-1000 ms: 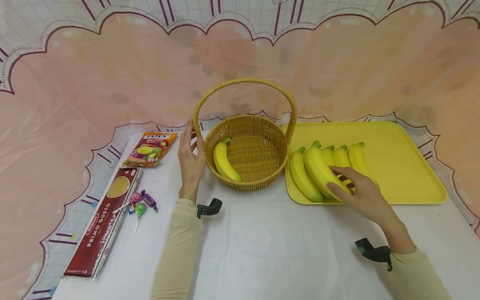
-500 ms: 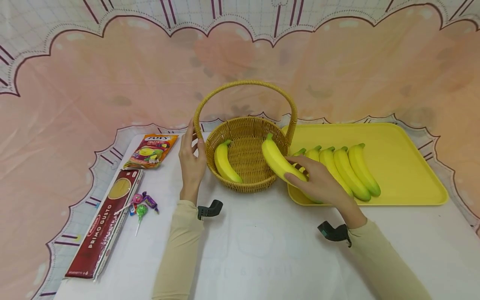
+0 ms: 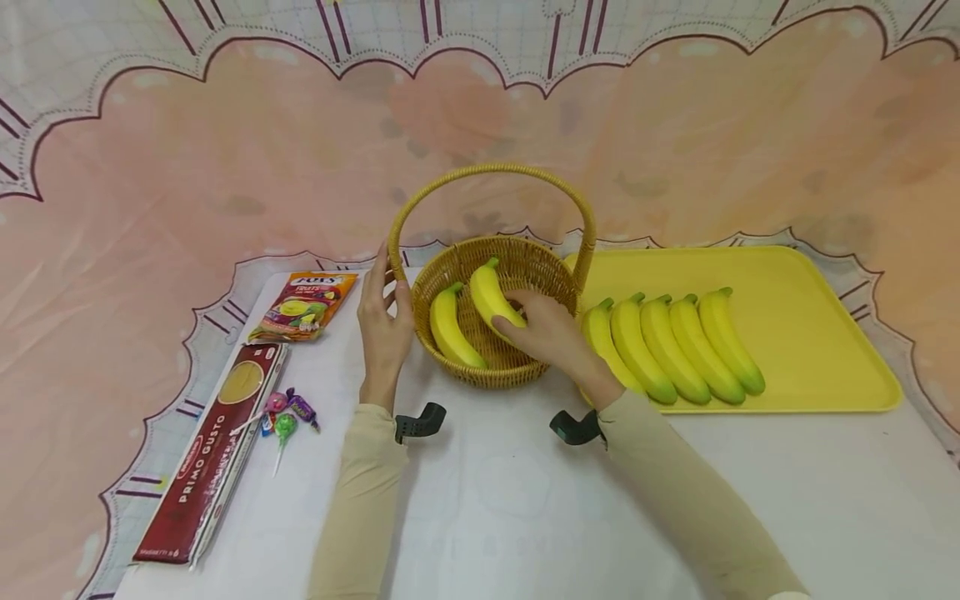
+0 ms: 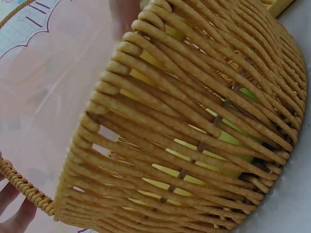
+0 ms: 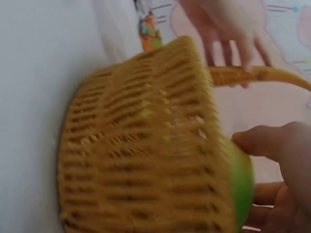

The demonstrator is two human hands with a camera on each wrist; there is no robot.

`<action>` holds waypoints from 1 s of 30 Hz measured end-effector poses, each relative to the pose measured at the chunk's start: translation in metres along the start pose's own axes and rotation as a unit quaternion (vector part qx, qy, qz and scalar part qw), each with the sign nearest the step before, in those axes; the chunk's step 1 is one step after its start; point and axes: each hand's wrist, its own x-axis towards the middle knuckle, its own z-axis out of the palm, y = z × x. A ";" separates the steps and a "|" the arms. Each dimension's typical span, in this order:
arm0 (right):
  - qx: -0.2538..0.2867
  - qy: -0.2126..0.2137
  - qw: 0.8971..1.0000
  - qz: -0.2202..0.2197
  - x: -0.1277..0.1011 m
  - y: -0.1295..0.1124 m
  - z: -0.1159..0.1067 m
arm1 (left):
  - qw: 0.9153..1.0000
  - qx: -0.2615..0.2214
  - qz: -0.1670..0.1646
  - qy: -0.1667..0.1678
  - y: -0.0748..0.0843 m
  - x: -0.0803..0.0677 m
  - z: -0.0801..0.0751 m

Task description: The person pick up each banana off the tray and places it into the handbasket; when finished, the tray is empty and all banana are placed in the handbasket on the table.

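1. Pink cloth with scalloped maroon edging hangs behind a white counter (image 3: 510, 500), which carries everything in view.
2. Near the middle of the counter stands a round wicker basket (image 3: 480, 371) with a tall arched handle (image 3: 491, 169).
3. One banana (image 3: 450, 329) lies inside the basket along its left wall, stem end pointing away from the person.
4. The right hand (image 3: 551, 333) reaches over the basket's right rim and grasps a second banana (image 3: 491, 296), fingers curled round its lower end; this banana sits inside the basket, just beside the first.
5. In the right wrist view the basket's woven wall fills the frame and the thumb and fingers (image 5: 286, 145) wrap a green-yellow end at the rim, though that view is blurred.
6. The left hand (image 3: 382, 321) rests against the basket's left side where the handle meets the rim, fingers fairly straight and touching the handle, grasping nothing firmly.
7. In the left wrist view yellow fruit shows through the gaps in the weave.
8. Just right of the basket a yellow tray (image 3: 810, 292) holds four bananas (image 3: 675, 346) lying side by side, stems away from the person.
9. At the left of the counter lie a candy bag (image 3: 303, 307), a red pasta box (image 3: 213, 454) and a few wrapped lollipops (image 3: 283, 412), well apart from the basket.
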 end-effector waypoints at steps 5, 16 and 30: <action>-0.034 -0.039 0.998 0.023 0.017 -0.007 0.018 | 1.000 -0.003 0.006 -0.002 -0.001 0.001 -0.001; -0.016 -0.139 0.989 0.053 0.030 -0.007 0.034 | 1.000 0.010 -0.011 -0.013 0.001 0.001 -0.002; 0.065 0.079 0.994 -0.036 -0.019 0.026 -0.009 | 1.000 -0.007 0.001 -0.005 -0.001 0.001 -0.001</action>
